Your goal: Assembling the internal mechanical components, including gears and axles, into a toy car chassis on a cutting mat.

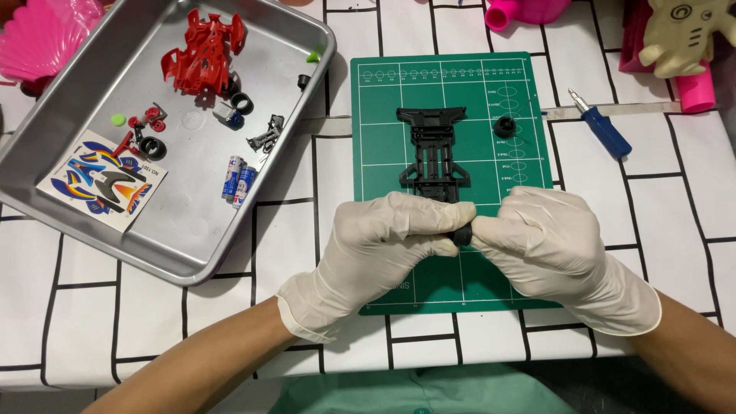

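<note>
Two gloved hands pinch a small black wheel over the near half of the green cutting mat.

The left hand [379,241] and right hand [540,241] meet fingertip to fingertip, both closed on the black wheel [462,234] between them, just nearer than the black chassis [433,153] lying mid-mat [491,287]. A second black wheel [504,126] sits toward the mat's right edge. In the metal tray [253,222] at the table's left: a colourful sticker sheet [100,180] at its near-left corner, two blue-and-white batteries [238,180] near its right edge, and a red car body [203,54] at its far side.
</note>
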